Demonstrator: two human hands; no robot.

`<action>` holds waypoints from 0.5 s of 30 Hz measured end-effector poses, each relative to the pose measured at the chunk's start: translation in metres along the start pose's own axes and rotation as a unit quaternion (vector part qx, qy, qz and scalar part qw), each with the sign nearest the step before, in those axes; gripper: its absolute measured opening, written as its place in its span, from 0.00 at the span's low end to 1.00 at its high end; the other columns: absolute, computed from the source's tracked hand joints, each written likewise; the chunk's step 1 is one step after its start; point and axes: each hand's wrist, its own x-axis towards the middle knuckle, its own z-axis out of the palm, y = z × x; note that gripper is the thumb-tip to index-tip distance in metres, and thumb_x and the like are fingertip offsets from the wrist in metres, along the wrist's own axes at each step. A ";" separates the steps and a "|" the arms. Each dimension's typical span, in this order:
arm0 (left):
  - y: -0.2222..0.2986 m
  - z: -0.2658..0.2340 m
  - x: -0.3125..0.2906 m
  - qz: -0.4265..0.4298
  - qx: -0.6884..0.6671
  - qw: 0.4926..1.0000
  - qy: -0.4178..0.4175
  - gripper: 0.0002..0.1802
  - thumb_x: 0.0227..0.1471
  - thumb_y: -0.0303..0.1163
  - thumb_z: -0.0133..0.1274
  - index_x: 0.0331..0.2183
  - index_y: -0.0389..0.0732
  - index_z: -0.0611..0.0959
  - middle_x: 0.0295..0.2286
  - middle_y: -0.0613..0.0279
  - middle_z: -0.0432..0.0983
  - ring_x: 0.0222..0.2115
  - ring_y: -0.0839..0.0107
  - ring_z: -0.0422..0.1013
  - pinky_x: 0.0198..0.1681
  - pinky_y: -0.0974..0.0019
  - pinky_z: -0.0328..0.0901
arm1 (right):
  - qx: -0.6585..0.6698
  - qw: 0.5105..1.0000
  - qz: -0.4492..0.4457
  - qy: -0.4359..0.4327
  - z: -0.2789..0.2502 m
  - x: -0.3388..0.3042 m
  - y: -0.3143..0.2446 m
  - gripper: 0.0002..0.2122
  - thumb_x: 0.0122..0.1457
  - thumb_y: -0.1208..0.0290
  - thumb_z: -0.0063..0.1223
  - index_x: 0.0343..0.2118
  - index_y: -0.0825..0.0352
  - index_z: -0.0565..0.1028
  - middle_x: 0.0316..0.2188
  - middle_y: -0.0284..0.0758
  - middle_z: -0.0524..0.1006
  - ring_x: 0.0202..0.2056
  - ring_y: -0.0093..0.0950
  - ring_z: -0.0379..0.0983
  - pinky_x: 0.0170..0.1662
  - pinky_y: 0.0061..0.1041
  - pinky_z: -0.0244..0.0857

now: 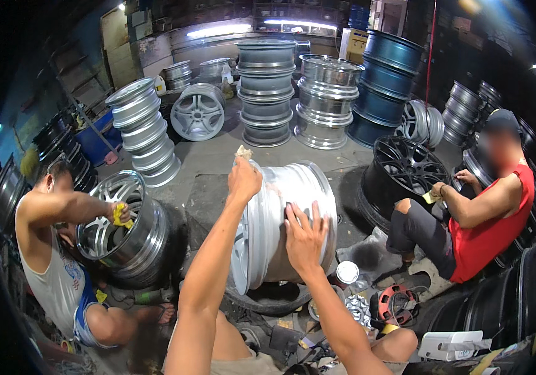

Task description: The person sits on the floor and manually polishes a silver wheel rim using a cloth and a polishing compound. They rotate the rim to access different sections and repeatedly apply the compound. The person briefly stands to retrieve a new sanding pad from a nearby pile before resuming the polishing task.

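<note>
A silver wheel rim (pixel 280 212) stands on its edge in front of me, resting on a dark tyre (pixel 268 305). My left hand (pixel 245 180) is closed at the top of its left lip. A small crumpled off-white piece (pixel 243 152) sticks out above those fingers; whether it is cloth or sandpaper I cannot make out. My right hand (pixel 305 240) lies on the rim's barrel with the fingers stretched and spread, holding nothing.
A person at left rubs a rim (pixel 111 215) with a yellow cloth (pixel 121 215). A person in red sits at right beside a black rim (pixel 412 165). Stacked silver rims (pixel 267 94) and blue rims (pixel 387 87) stand behind. A white-lidded can (pixel 347 272) sits near my right forearm.
</note>
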 end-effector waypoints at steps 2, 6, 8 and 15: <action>-0.009 -0.002 0.003 0.001 -0.003 1.000 0.009 0.24 0.49 0.31 0.49 0.43 0.23 0.68 0.38 0.30 0.74 0.43 0.39 0.72 0.48 0.48 0.66 | 0.023 1.000 -0.002 -0.004 0.003 -0.003 -0.005 0.15 0.60 0.65 0.51 0.51 0.57 0.76 0.56 0.26 0.70 0.64 0.41 0.53 0.63 0.55 0.41; -0.009 -0.003 -0.001 0.001 -0.011 1.000 0.013 0.24 0.48 0.31 0.50 0.43 0.22 0.68 0.39 0.30 0.74 0.42 0.39 0.72 0.48 0.48 0.66 | 0.001 0.999 -0.048 -0.023 -0.014 -0.044 0.004 0.16 0.61 0.65 0.50 0.51 0.57 0.75 0.54 0.26 0.72 0.63 0.39 0.54 0.64 0.51 0.39; 0.000 -0.002 -0.002 0.004 -0.013 1.000 0.005 0.24 0.49 0.31 0.50 0.44 0.22 0.67 0.39 0.30 0.74 0.42 0.39 0.72 0.48 0.47 0.65 | -0.015 1.000 -0.019 -0.002 -0.009 -0.009 0.008 0.15 0.60 0.65 0.50 0.50 0.57 0.76 0.54 0.25 0.72 0.63 0.39 0.53 0.64 0.52 0.39; -0.011 0.000 -0.001 0.011 -0.009 1.000 0.021 0.22 0.49 0.30 0.50 0.43 0.25 0.68 0.38 0.31 0.74 0.41 0.38 0.72 0.46 0.47 0.66 | 0.001 0.999 -0.038 -0.014 -0.016 -0.038 -0.002 0.16 0.61 0.66 0.49 0.51 0.58 0.76 0.55 0.26 0.72 0.64 0.40 0.52 0.63 0.50 0.41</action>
